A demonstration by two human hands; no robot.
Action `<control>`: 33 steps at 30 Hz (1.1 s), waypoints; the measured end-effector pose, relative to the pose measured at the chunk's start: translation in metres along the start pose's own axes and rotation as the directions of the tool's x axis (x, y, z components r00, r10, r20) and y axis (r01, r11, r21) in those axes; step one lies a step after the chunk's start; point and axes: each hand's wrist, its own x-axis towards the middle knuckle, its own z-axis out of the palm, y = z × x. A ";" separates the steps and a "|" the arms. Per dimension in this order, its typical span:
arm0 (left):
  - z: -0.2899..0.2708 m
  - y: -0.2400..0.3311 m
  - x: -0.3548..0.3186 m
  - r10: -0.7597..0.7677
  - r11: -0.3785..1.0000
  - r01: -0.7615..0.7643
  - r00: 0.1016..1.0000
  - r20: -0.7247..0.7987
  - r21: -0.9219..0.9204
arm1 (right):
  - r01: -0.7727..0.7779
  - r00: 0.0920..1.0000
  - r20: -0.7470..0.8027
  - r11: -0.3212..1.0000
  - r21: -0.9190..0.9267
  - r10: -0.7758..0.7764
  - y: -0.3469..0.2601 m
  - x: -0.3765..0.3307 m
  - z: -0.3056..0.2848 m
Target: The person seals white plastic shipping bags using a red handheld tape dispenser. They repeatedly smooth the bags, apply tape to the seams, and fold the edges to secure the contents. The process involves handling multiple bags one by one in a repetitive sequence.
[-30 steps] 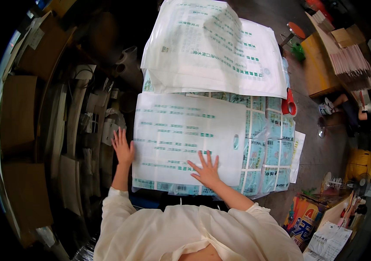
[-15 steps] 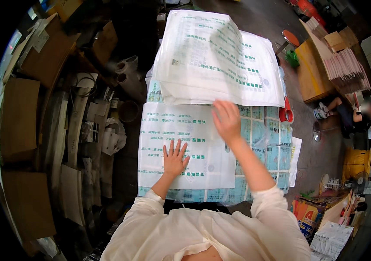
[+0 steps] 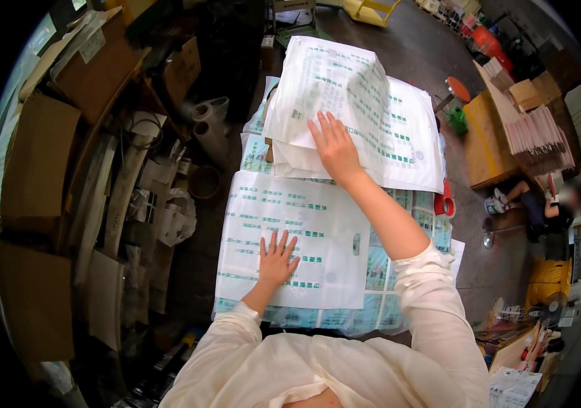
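Note:
A white plastic bag (image 3: 290, 187) with green print and a die-cut handle hole lies flat before me. My left hand (image 3: 278, 260) rests on it, fingers spread. Beyond it is a pile of similar white bags (image 3: 409, 112), the upper ones wavy and partly folded over. My right hand (image 3: 335, 148) reaches across and lies palm down on this pile, fingers extended. Beneath everything are light-blue plastic-wrapped bundles (image 3: 375, 272) crossed by white straps. A red roll, seemingly of tape (image 3: 445, 202), sits at their right edge.
Leaning cardboard (image 3: 39, 160) and plastic film rolls (image 3: 210, 129) stand at the left. At the right are a red-topped stool (image 3: 456, 88), a wooden table (image 3: 491, 132) with a paper stack (image 3: 535, 139), and a seated person (image 3: 542, 204).
My right hand has moved away from me and left, from the pile's near edge onto its top. My left hand stays on the near bag. The whole view has shifted slightly.

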 end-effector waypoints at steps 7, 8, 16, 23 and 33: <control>-0.001 -0.006 -0.004 -0.008 1.000 0.008 1.000 0.000 0.003 | -0.720 0.483 -0.110 0.466 0.515 0.869 0.080 0.040 -0.028; -0.001 -0.004 -0.003 -0.006 1.000 0.006 1.000 0.001 0.007 | -0.713 0.367 -0.195 0.410 0.569 0.909 0.109 0.040 -0.036; 0.003 0.009 0.004 0.008 1.000 -0.008 1.000 0.011 -0.005 | -0.333 0.253 -0.577 0.630 0.702 0.777 0.281 -0.031 -0.217; 0.003 -0.003 -0.002 0.038 0.996 -0.034 0.998 -0.045 0.082 | -0.542 0.661 -0.457 0.800 0.258 0.595 0.133 -0.128 -0.371; -0.005 0.005 -0.007 0.040 0.993 -0.053 0.992 0.121 0.104 | -0.448 0.893 0.048 0.894 0.014 0.447 -0.086 -0.328 -0.298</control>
